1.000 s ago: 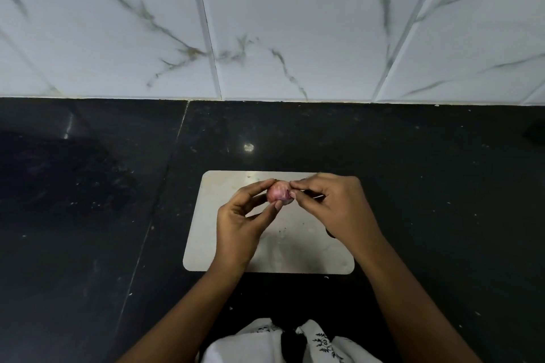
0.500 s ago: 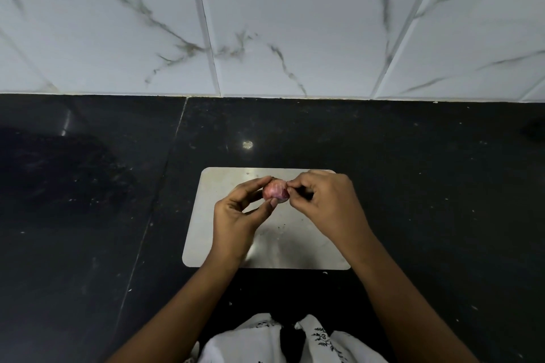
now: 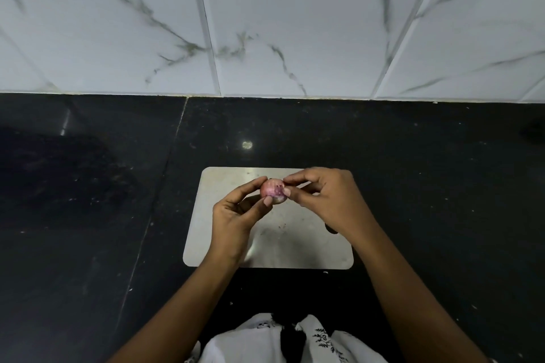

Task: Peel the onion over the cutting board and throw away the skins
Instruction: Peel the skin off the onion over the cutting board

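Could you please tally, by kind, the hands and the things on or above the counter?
onion: 1
board: 1
hands: 2 (left hand, right hand)
Total: 4

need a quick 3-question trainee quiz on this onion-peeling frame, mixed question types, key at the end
1. True or false: the onion lies on the cutting board with no hand touching it.
2. Multiple choice: the cutting board rests on A) a black countertop, B) a wooden table, C) a sink drainer.
3. Short answer: which of the two hands, the left hand or the right hand, has fingers on the onion?

Key
1. False: it is held over the board in fingertips.
2. A.
3. Both: the left hand grips it between thumb and fingers, and the right hand pinches at its upper side.
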